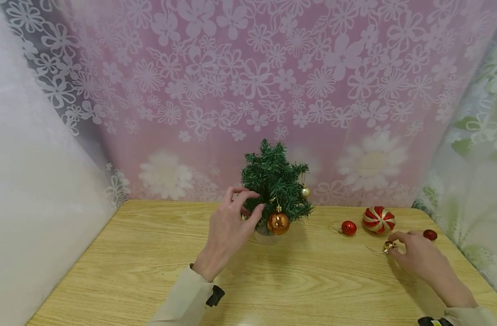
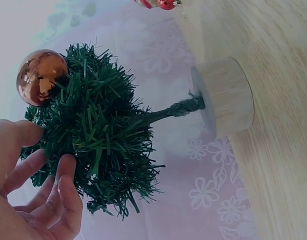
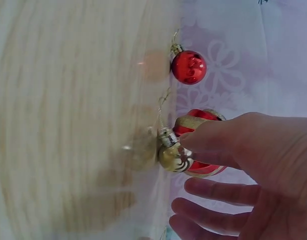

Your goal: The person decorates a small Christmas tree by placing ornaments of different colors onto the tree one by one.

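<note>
A small green artificial Christmas tree (image 1: 272,176) on a round wooden base (image 2: 226,95) stands near the table's back edge. A shiny copper bauble (image 1: 278,223) hangs at its front, and a pale gold bauble (image 1: 306,192) at its right side. My left hand (image 1: 229,226) is at the tree's left side, fingers bent loosely and thumb apart among the branch tips. Far to the right, my right hand (image 1: 425,258) pinches a small gold bauble (image 3: 169,156) low over the table between thumb and forefinger. Its gold string loop (image 1: 374,250) trails to the left.
Behind the gold bauble lies a larger red-and-gold striped ball (image 1: 378,220). A small red bauble (image 1: 348,228) is left of it, and a dark red one (image 1: 430,234) lies beyond my right hand. Flowered curtains (image 1: 248,81) enclose the wooden table (image 1: 150,253).
</note>
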{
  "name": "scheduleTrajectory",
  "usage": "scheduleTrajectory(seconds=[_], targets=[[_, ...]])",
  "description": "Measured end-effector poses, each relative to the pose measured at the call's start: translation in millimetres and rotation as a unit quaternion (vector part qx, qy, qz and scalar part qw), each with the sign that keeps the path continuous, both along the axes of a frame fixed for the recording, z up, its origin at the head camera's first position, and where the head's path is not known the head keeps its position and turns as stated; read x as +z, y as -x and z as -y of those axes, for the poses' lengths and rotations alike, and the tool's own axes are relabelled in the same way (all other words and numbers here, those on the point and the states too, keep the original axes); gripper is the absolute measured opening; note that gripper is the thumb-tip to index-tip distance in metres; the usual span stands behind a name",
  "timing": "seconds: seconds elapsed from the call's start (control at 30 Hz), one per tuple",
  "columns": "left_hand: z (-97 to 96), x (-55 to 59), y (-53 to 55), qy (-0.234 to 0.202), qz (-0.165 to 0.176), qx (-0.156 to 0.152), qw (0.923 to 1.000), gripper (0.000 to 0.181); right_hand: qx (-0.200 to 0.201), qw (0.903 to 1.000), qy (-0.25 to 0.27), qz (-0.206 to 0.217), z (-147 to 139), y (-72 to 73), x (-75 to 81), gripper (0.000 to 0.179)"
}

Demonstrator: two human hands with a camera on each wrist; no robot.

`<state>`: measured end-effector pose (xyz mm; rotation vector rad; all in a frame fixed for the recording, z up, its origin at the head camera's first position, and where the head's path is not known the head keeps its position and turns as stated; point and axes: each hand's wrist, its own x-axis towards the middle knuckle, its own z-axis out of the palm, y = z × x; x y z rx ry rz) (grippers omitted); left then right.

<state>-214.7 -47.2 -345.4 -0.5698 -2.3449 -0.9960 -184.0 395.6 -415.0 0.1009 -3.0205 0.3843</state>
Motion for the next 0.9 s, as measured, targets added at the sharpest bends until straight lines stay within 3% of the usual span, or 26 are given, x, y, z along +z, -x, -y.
scheduleTrajectory(seconds=[0.27,0.7,0.9], targets=[[0.6,-1.9,0.0,-0.004,-0.002,0.009,1.0,0.024,0.021,0.9998,0.0,0.001,-3.0,3.7,-5.7,0.022],[1.7,-4.8,-0.1,-0.027,-0.002,-0.013,0.9996,0.019,0.016,0.9996,0.008,-0.021,0.8,1.8,-7.4,0.02],[3.8,-7.3,1.2,-0.037,-0.017,-0.02,0.999,0.016,0.019,0.998,0.047,-0.037,5.0,-2.2,-1.7,0.02]])
